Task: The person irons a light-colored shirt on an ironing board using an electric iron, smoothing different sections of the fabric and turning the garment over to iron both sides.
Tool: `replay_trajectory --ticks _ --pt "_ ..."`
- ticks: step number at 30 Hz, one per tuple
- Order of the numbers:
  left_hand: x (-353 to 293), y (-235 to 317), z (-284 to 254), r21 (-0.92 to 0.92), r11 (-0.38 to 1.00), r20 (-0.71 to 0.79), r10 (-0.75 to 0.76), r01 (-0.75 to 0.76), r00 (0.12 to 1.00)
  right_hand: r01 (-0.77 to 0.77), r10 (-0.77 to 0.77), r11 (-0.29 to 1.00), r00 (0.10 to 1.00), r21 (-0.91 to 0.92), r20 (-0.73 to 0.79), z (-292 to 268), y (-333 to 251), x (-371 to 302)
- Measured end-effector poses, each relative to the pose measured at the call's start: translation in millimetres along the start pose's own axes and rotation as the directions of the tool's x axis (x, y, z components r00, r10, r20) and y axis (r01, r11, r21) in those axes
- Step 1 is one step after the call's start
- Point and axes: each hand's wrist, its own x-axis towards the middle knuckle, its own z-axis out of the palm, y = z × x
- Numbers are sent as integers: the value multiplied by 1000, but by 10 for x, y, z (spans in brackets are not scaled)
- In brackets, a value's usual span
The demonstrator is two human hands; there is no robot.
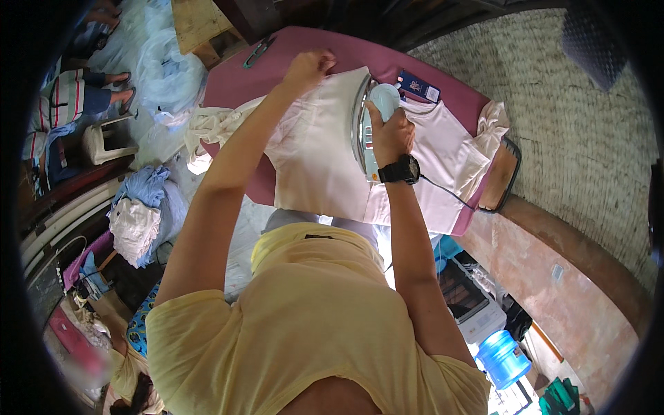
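- Pale pink shirt point(311, 162) spread flat over a maroon ironing board point(238, 83), filling most of the board's middle.
- Right hand point(389, 131) clenched round the pale blue handle of a steam iron point(370, 121), soleplate down near the shirt's collar end; black wristwatch point(400, 169) on that wrist, cord trailing off toward the board's right edge.
- Left hand point(308, 68) closed on the shirt's far edge, just left of the iron, pinning and tensioning the cloth.
- Judged mid-stroke in pressing the shirt body.
- Next move likely to call for an even glide along the cloth, fabric kept taut, fingers kept off the soleplate's path.
- Small dark blue box point(417, 86) resting on the board just right of the iron.
- Crumpled cream garment point(211, 131) draped off the board's left edge.
- Blue water jug point(503, 358) well below the board, near a wall.
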Motion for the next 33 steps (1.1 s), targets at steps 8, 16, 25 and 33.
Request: replay_trajectory --ticks 8,16,25,33 --pt "325 561 374 246 967 189 -110 61 976 0 -1 1000 996 -11 -90 151 91 -107" --pt "316 119 293 -372 927 39 -32 44 999 -13 15 999 999 41 -42 185 1 101" --pt "-59 111 -3 26 999 -1 34 -33 999 4 -3 1000 999 11 -34 41 -1 47" --pt "237 409 288 177 984 11 -36 33 999 13 -17 999 996 -48 -85 178 -88 -9"
